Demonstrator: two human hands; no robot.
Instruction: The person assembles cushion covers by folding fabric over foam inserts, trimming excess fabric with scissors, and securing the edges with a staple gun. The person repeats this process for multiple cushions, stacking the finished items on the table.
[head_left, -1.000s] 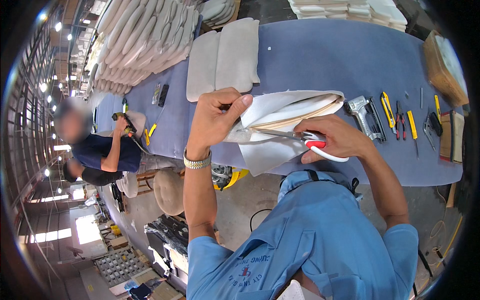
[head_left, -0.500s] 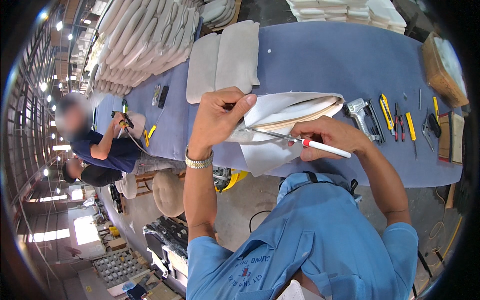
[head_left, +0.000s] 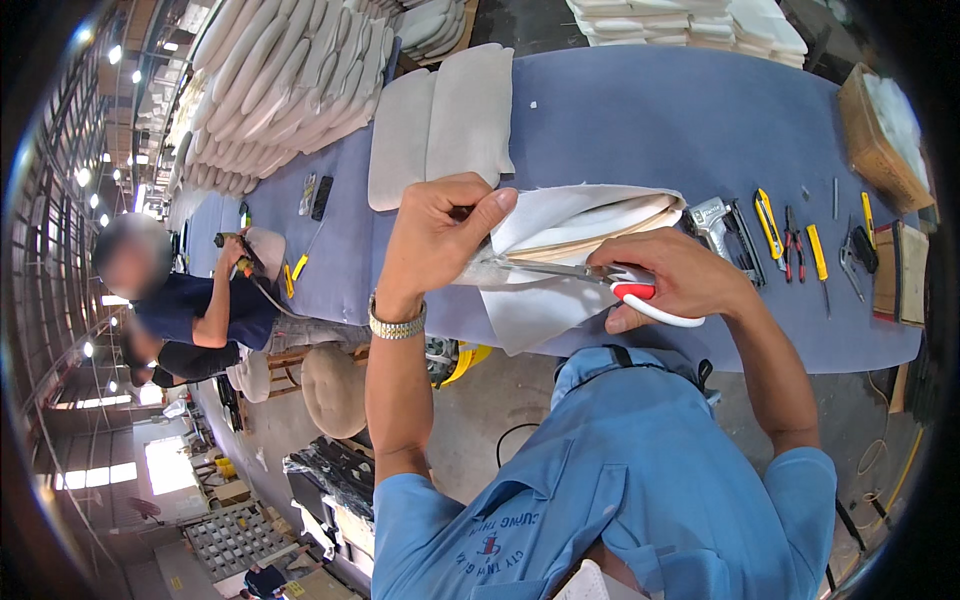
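Chief change over the last half second: the scissors (head_left: 634, 292) have rolled in the right hand (head_left: 690, 270). Half a second ago the handles looked like one narrow white bar; now a red-lined white loop shows below the fingers, much as it did a second ago. The blades lie along the tan strip (head_left: 590, 246) edging the white cover (head_left: 545, 212), tips toward the left hand.

Left hand (head_left: 445, 225): little change. Thumb and fingers pinch the cover's near-left end and hold it up. Right hand: fingers wrapped on the scissor handles.

Position: cover held just above the near side of the blue counter (head_left: 650, 120), in front of the body, its lower flap hanging toward the edge. Staple gun (head_left: 715, 225) rests just to its right, where it was.

Reading: the blades seem to be worked back and forth at one spot, with little gained along the strip so far. Tips sit against pale material by the left hand; whether they bite a thread or the fabric is too small to tell.
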